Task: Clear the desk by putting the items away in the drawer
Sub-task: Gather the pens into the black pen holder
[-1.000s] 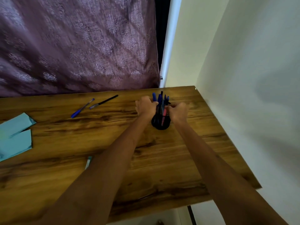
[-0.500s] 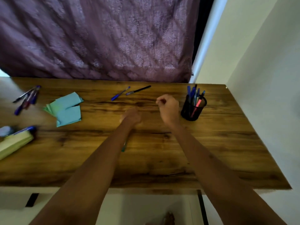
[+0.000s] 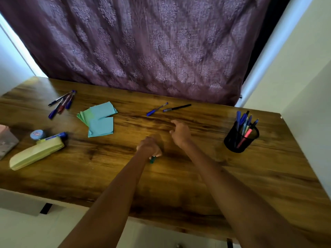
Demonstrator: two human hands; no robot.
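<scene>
My left hand [image 3: 149, 147] is curled over a teal-green pen [image 3: 152, 159] lying on the wooden desk [image 3: 179, 185]; only the pen's near end shows below my fingers. My right hand [image 3: 180, 131] hovers just to the right, fingers loosely bent, holding nothing. A black mesh pen holder [image 3: 240, 138] full of pens stands at the right. A blue pen [image 3: 157, 109] and a black pen [image 3: 177, 107] lie behind my hands. Blue-green paper sheets [image 3: 100, 120] lie left of centre. No drawer is in view.
Several pens [image 3: 61, 103] lie at the back left. A yellow pouch [image 3: 36, 153], a blue marker [image 3: 55, 136], a small round jar [image 3: 37, 134] and a pinkish box [image 3: 6, 140] sit at the left. A purple curtain [image 3: 143, 47] hangs behind; a wall [image 3: 308, 86] stands right.
Both hands left the pen holder and came back toward the desk's middle. My left hand dropped onto the teal-green pen. The view swung left, showing the desk's left side.
</scene>
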